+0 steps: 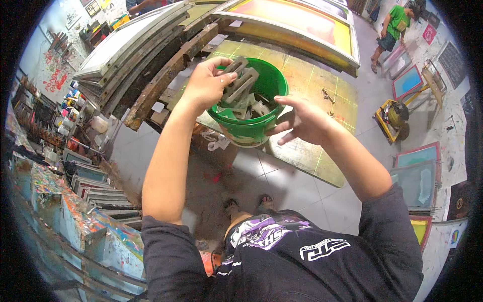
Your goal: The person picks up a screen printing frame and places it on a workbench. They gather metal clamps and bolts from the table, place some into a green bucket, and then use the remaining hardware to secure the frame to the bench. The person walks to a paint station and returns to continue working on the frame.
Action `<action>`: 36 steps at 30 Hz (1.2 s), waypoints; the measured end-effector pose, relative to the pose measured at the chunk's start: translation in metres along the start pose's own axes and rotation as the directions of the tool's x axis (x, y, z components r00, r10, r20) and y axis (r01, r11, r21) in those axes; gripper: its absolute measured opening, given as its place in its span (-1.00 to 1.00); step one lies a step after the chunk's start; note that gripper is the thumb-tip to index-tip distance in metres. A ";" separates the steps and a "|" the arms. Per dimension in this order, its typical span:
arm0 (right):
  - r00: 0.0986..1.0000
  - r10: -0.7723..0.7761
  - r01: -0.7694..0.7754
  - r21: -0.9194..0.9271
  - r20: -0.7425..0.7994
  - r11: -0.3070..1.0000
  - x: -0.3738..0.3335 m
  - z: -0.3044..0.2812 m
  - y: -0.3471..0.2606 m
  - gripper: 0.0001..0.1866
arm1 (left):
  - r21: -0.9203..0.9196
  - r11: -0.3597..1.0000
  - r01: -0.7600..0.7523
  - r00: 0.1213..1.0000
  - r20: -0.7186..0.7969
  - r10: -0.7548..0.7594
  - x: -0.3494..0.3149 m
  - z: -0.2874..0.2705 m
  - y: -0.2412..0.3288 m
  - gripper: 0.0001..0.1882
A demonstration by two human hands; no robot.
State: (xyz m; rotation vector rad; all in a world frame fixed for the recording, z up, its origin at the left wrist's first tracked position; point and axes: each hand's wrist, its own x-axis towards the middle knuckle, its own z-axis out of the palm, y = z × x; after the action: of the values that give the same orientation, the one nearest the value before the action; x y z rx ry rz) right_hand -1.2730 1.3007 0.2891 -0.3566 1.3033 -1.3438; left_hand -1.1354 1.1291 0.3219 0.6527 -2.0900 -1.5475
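A green plastic bucket (241, 132) stands on the yellow-green board in front of me. Inside it lie several flat pieces (259, 107), partly hidden by the rim and shadow. My left hand (210, 83) is closed on grey slotted metal plates (242, 83) at the bucket's left side, raised to about its mouth. Their exact kind is unclear. At the bucket's right side is my right hand (301, 118), fingers spread along the outer wall and thumb near the rim, with nothing held in it.
The board (317, 85) has grid lines and a small metal part (328, 95) on it. Framed screens (297, 25) are racked beyond, and more are stacked at left (133, 45). A person in a green shirt (396, 22) stands at far right, near a yellow-framed machine (395, 118).
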 end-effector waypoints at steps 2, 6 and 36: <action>0.999 -0.033 0.032 -0.052 -0.010 0.998 -0.008 -0.014 0.007 -0.28 | 0.130 0.990 0.052 0.996 0.063 -0.060 0.012 -0.001 0.001 -0.66; 0.954 -0.288 0.289 0.012 -0.080 0.957 -0.028 -0.060 0.014 -0.33 | 0.283 0.959 0.014 0.993 0.111 -0.048 0.026 0.001 0.013 -0.64; 0.522 -0.849 0.096 -0.994 0.089 -0.045 0.038 -0.176 0.077 -0.80 | 0.681 0.601 -0.418 0.856 0.074 0.511 0.001 0.203 -0.138 -0.78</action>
State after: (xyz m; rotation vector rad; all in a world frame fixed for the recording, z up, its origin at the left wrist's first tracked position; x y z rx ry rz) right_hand -1.3902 1.3735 0.1500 -1.6639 2.7950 -0.9610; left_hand -1.2464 1.2442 0.1360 0.3507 -2.4486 -0.4001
